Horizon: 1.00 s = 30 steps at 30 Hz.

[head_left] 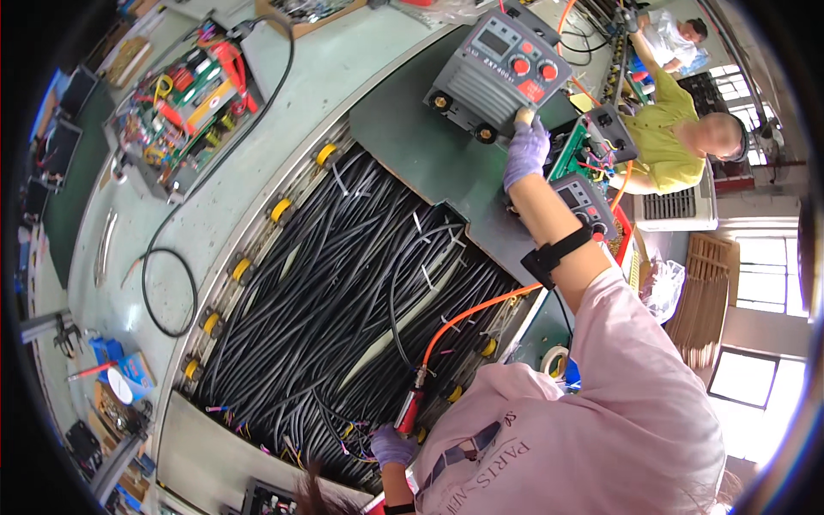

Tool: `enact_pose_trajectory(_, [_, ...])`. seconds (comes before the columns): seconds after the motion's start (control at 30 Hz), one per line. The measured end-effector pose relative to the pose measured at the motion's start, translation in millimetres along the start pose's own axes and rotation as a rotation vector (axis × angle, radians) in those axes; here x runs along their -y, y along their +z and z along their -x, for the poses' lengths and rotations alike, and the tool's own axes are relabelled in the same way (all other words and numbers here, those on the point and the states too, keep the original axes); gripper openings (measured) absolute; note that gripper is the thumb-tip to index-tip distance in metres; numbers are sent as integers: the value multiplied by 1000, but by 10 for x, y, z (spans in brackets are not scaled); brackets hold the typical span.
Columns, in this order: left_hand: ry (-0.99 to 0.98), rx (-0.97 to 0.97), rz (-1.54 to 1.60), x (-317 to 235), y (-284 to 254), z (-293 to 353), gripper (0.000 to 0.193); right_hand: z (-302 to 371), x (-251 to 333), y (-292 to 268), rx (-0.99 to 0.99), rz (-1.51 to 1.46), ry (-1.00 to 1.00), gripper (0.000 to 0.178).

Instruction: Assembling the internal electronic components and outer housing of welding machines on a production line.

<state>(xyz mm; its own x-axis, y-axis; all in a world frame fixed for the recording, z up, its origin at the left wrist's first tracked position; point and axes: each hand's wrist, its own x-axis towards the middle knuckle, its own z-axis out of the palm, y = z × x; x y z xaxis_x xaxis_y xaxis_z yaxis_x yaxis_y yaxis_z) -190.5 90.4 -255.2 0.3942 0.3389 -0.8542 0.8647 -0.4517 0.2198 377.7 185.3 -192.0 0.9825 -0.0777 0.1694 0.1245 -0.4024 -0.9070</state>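
Head view: gripping a red tool (409,414) in the left hand (391,447), pointed lengthwise far and slightly right, and touching, with unclear grip, with the nearer right hand (526,153) a grey machine (482,79) far and right of that tool.

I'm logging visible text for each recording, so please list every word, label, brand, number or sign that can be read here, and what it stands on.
Wording is not copied out here, only where it stands.
Grey machine: pale lettering and numerals on the front panel, legible; print near the knobs, too small to read.
Pink shirt: dark capitals, legible in part.
Lower grey panel: markings too small to read.
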Motion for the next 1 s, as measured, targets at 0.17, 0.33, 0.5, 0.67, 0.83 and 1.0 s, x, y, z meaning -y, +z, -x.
enact_pose_trajectory(0.17, [-46,-3,43,-46,7,-23,53,-573,407,-129,70,-163,201,44])
enact_pose_trajectory(0.33, [-27,0,3,-77,-71,-23,55,-967,336,-100,86,-58,285,43])
enact_pose_trajectory(0.5, [4,-2,-15,-135,-41,-16,57,-1657,-352,-91,-4,1105,-358,46])
enact_pose_trajectory(0.67, [-6,-32,-110,-281,-86,64,53,-1166,97,55,-154,476,211,34])
enact_pose_trajectory(0.83, [-9,-12,-44,-319,-60,49,50,-803,-282,244,-79,355,444,57])
enact_pose_trajectory(1.0, [-114,78,-36,-421,-198,40,49,-388,-588,345,540,829,255,61])
